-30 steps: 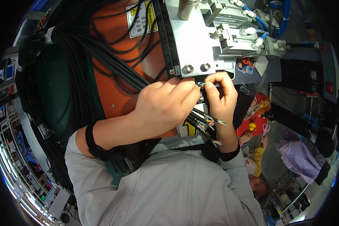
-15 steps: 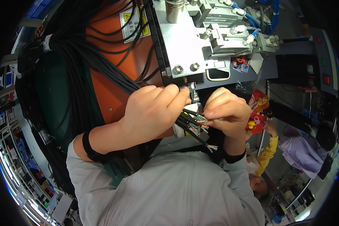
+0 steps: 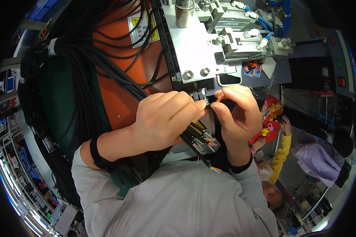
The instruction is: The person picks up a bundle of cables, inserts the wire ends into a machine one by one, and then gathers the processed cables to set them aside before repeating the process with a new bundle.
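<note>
My left hand is closed around a bundle of black cables whose stripped ends show thin coloured wires. My right hand pinches one cable end with small coloured wires between thumb and forefinger, fingertip to fingertip with the left hand. Both hands sit just below a grey metal machine block with two bolts on its lower edge. A black band is on each wrist.
A thick mass of black cables drapes over an orange machine panel at the left. Pneumatic fittings with blue tubes stand upper right. A dark control box with buttons is at the right. A person in yellow is lower right.
Both hands have stayed joined at the cable end and shifted slightly up toward the metal block; the right thumb and forefinger now pinch the wires higher.
</note>
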Action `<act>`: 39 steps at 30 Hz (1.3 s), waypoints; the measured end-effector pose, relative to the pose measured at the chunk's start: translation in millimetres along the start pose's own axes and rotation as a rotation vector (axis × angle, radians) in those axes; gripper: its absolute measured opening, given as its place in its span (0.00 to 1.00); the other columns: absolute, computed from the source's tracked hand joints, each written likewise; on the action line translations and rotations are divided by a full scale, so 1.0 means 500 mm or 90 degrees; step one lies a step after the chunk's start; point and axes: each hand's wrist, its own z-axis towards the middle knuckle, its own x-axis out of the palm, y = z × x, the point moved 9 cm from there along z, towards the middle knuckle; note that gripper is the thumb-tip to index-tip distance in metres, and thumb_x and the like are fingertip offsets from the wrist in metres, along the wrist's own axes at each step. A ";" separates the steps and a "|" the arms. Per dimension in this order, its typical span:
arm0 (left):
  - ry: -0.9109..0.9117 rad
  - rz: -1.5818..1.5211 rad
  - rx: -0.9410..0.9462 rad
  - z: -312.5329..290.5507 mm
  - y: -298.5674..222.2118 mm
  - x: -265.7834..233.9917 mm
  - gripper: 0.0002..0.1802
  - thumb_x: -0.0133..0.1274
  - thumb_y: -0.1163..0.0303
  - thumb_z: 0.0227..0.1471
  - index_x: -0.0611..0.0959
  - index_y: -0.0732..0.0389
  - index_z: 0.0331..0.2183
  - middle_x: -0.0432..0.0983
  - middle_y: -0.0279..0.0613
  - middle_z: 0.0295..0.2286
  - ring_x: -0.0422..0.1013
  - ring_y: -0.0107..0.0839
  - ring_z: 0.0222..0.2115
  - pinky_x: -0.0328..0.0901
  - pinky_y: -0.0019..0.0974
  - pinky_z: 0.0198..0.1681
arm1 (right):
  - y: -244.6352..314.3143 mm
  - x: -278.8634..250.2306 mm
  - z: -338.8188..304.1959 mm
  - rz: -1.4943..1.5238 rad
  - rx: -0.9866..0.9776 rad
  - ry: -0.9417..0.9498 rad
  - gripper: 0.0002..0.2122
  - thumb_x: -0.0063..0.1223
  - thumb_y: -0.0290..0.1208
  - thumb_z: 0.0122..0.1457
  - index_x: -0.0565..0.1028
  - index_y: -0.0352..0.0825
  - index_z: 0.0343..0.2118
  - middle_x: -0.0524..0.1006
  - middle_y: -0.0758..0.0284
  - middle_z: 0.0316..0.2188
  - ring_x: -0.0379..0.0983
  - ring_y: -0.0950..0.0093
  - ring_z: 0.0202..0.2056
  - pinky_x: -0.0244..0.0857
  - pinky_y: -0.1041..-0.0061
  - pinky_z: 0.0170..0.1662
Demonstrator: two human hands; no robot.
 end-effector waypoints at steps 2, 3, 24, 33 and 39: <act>0.007 -0.007 -0.003 0.003 0.000 -0.004 0.10 0.59 0.71 0.41 0.79 0.64 0.29 0.69 0.36 0.19 0.67 0.28 0.17 0.57 0.28 0.16 | -0.008 0.002 -0.003 0.047 0.046 -0.010 0.14 0.65 0.19 0.41 0.76 0.27 0.34 0.76 0.63 0.31 0.71 0.74 0.30 0.65 0.79 0.34; 0.015 -0.015 -0.006 0.004 0.001 -0.006 0.09 0.60 0.73 0.39 0.79 0.65 0.27 0.70 0.38 0.19 0.67 0.30 0.16 0.59 0.29 0.15 | -0.019 0.003 -0.007 0.094 0.093 -0.020 0.15 0.65 0.19 0.41 0.76 0.28 0.35 0.76 0.62 0.31 0.71 0.74 0.30 0.65 0.79 0.34; 0.011 0.055 0.043 0.000 -0.013 -0.006 0.09 0.60 0.75 0.35 0.78 0.65 0.24 0.67 0.37 0.18 0.64 0.28 0.14 0.55 0.29 0.14 | 0.011 0.007 0.010 -0.083 -0.001 0.014 0.06 0.62 0.20 0.44 0.75 0.31 0.24 0.75 0.66 0.26 0.70 0.76 0.27 0.62 0.80 0.32; 0.032 0.000 0.022 0.002 -0.007 0.003 0.18 0.57 0.72 0.32 0.81 0.64 0.33 0.68 0.34 0.22 0.65 0.26 0.18 0.55 0.28 0.16 | -0.108 0.038 -0.059 0.538 0.545 0.136 0.05 0.59 0.19 0.47 0.74 0.31 0.27 0.74 0.65 0.25 0.69 0.79 0.27 0.61 0.80 0.32; 0.138 0.120 0.020 -0.006 -0.017 0.033 0.19 0.54 0.71 0.37 0.81 0.60 0.38 0.64 0.32 0.21 0.62 0.23 0.17 0.53 0.26 0.16 | -0.106 0.008 -0.028 0.064 0.346 0.134 0.03 0.55 0.20 0.50 0.72 0.29 0.24 0.73 0.66 0.24 0.67 0.78 0.25 0.61 0.80 0.30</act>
